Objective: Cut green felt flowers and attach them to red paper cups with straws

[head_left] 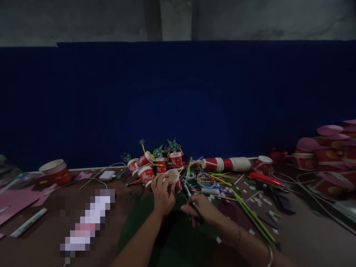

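My left hand (163, 195) is closed around a red paper cup (172, 175), whose pale open mouth tilts up toward me. Just to the right, my right hand (202, 210) grips a dark-handled tool (193, 210) that looks like scissors, though its shape is partly hidden by the fingers. Behind the left hand stand several red flowered cups (146, 174) fitted with coloured stick arms. A green paper cut-out figure (174, 144) tops one of them.
Coloured sticks (251, 215) and white scraps lie scattered on the right. Stacked cups (236, 164) rest on their sides at the back. A red-handled tool (265, 179), cables, pink paper (19, 200) and a cup stack (57, 172) flank the work area.
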The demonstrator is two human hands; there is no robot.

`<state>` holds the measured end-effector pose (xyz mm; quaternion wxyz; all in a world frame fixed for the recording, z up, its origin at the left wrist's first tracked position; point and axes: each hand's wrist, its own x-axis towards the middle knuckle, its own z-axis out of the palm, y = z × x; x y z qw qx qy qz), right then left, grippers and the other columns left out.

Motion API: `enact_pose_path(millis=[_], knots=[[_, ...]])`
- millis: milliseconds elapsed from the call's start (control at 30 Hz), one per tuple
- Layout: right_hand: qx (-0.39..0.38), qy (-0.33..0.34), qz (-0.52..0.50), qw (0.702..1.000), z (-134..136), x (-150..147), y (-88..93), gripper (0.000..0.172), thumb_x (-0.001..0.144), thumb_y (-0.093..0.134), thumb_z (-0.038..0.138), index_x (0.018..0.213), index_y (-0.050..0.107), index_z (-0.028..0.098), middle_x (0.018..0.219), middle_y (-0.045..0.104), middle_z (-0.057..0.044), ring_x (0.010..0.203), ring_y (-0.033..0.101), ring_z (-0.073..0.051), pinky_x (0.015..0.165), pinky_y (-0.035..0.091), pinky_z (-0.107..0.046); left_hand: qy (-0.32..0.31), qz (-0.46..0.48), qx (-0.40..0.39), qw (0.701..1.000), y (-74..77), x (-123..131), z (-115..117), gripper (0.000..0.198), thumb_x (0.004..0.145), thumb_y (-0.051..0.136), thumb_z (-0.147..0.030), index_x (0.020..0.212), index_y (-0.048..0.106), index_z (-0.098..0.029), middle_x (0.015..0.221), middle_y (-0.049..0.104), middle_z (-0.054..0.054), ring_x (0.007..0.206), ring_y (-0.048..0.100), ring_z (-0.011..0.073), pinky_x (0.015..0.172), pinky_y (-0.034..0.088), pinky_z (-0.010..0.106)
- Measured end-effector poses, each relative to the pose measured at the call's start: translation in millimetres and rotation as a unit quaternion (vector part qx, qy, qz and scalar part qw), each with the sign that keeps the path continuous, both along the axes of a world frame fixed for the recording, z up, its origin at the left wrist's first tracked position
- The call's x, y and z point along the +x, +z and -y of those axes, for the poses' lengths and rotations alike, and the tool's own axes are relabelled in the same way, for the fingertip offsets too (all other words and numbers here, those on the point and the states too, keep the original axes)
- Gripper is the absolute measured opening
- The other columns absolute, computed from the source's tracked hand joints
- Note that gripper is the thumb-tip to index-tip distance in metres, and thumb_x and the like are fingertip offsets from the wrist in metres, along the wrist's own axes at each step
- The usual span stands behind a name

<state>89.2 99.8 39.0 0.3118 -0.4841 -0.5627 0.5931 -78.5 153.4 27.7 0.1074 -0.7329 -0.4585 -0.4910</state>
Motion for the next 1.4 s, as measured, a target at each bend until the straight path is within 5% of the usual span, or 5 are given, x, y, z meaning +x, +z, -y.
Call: enact_pose_path(millis=[300,500,733,967,1400], knots=[[-0.138,0.01,-0.176,0.975,3.5,3.3,13.2,0.047,0.073,0.041,0.063,0.072,0.054,0.019,0.038,0.041,0.007,0.034,0.034,-0.008,0.039,0.025,-0.021,0.0,0.012,-0.011,1.0,-1.6,-0.9,-0.8,0.007,0.077,0.052,-0.02,0.08,0.058,-0.019,0.098,0.059,0.009,0.106,0.047,0.0274,0.097,0.028,0.049],[0.119,-0.045,0.113,0.985,0.1,-0.6,3.5,0.03,0.054,0.072,0.043,0.055,0.053,0.02,0.046,0.052,0.001,0.046,0.047,-0.012,0.045,0.027,-0.023,-0.005,0.014,0.005,1.0,-3.3,-0.9,-2.3,0.007,0.077,0.051,-0.019,0.08,0.058,-0.02,0.098,0.059,0.009,0.105,0.047,0.0278,0.096,0.028,0.05],[-0.12,0.039,-0.18,0.975,1.5,6.9,8.8,0.045,0.075,0.041,0.062,0.075,0.055,0.018,0.039,0.04,0.007,0.035,0.035,-0.008,0.039,0.027,-0.021,-0.009,0.023,-0.012,1.0,-1.8,-0.2,-0.8,0.007,0.078,0.051,-0.018,0.08,0.058,-0.02,0.098,0.059,0.009,0.104,0.048,0.0274,0.097,0.027,0.05],[0.102,-0.024,0.106,0.989,-1.0,2.2,5.4,0.03,0.057,0.072,0.041,0.055,0.052,0.019,0.041,0.047,0.004,0.039,0.041,-0.01,0.042,0.026,-0.023,-0.006,0.013,-0.005,1.0,-1.4,0.3,-0.2,0.007,0.077,0.051,-0.018,0.079,0.057,-0.019,0.097,0.059,0.009,0.106,0.046,0.0275,0.097,0.028,0.049],[-0.074,0.029,-0.118,0.99,-0.8,8.2,12.7,0.037,0.072,0.054,0.052,0.073,0.056,0.015,0.04,0.053,0.003,0.035,0.043,-0.009,0.039,0.025,-0.02,-0.014,0.015,-0.015,1.0,-0.4,2.5,1.0,0.008,0.078,0.051,-0.018,0.079,0.059,-0.017,0.096,0.059,0.009,0.104,0.048,0.026,0.097,0.028,0.047]])
